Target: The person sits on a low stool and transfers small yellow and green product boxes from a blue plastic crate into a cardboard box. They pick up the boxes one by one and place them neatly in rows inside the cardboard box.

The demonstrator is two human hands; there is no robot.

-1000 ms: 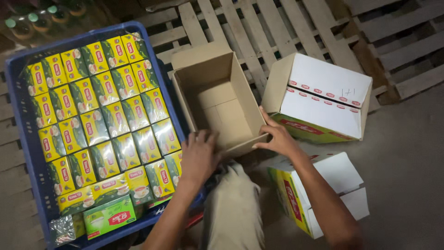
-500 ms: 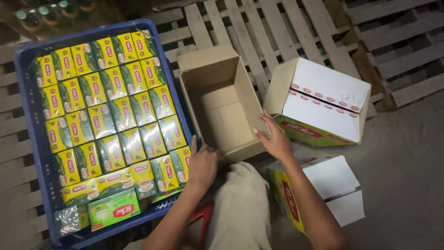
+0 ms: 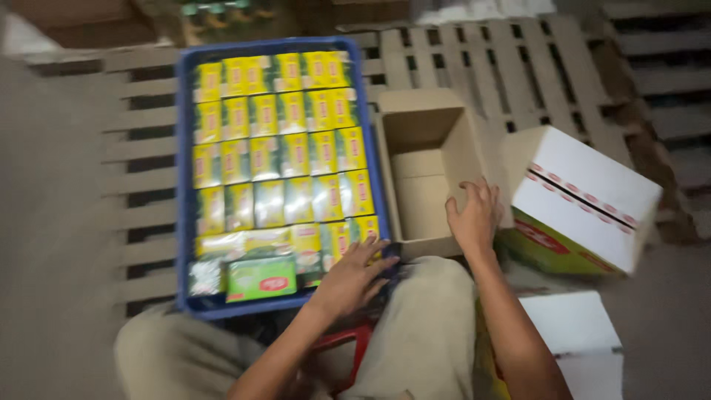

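The right hand [image 3: 474,218], fingers spread, pressed flat against the three-o'clock wall of the empty open cardboard carton [image 3: 426,167], apparently steadying it. At its nine o'clock, the left hand [image 3: 352,278] lay open on the near corner of the blue crate [image 3: 182,185], beside rows of yellow-green packets [image 3: 278,155].

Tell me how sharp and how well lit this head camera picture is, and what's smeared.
Head view: dim warm light, darker toward the top edge; motion blur smears the whole frame, worst on the white carton and pallet slats; the left hand, right hand and yellow packets in the blue crate are soft; no glare.
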